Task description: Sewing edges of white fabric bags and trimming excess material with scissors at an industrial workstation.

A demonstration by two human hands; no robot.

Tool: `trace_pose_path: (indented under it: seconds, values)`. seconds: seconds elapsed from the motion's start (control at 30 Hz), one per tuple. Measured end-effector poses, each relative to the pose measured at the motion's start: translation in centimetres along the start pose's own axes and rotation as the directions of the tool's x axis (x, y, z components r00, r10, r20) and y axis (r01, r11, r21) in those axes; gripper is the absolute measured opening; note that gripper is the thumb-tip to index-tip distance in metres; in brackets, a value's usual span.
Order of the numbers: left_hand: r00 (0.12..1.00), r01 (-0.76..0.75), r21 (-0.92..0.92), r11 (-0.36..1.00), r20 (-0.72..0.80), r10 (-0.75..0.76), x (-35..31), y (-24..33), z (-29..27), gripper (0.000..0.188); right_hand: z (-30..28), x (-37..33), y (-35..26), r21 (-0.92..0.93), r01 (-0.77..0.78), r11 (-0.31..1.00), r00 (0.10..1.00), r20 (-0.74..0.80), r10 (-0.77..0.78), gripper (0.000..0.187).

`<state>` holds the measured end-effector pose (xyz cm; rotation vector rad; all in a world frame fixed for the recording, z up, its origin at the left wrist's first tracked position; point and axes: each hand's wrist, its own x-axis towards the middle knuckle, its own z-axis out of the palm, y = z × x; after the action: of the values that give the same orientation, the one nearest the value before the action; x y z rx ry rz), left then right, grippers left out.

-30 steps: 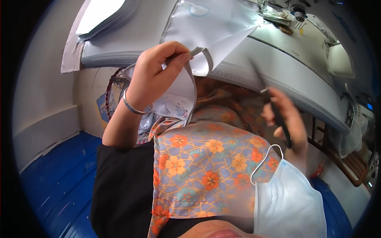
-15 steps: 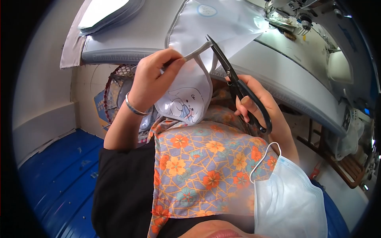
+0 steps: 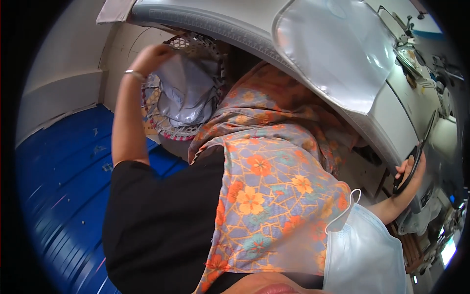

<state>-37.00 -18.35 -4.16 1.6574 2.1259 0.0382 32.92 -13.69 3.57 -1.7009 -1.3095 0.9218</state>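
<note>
Scissors [image 3: 419, 149] are sitting in the right hand [image 3: 411, 170], fingers wrapping the handles; blade gap is too fine to make out. Left hand [image 3: 152, 59] is hanging at the basket [image 3: 176, 134] rim, fingers curling at pale fabric [image 3: 178, 83]; blur is hiding the fingertips, can't tell if gripping. Fabric is bunching inside, folds hiding its shape. 1 shiny panel [image 3: 333, 61] is overlapping the desk [image 3: 235, 7] edge, frame cutting off its top.
</note>
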Motion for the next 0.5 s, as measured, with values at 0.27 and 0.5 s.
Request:
trace_pose_path:
  seconds: [0.27, 0.5]
  values:
    - [0.795, -0.523, 0.035, 0.852, -0.341, 0.502, -0.5, 8.8, 16.0, 0.026, -4.2, 2.8, 3.2, -0.656, 0.046, 0.753, 0.965, -0.165, -0.203, 0.040]
    - [0.348, -0.874, 0.128, 0.468, -0.506, 0.789, -2.9, 32.6, 3.0, 0.068, 1.3, 6.1, -2.4, -0.678, 0.429, 0.597, 0.807, -0.010, -0.591, 0.024]
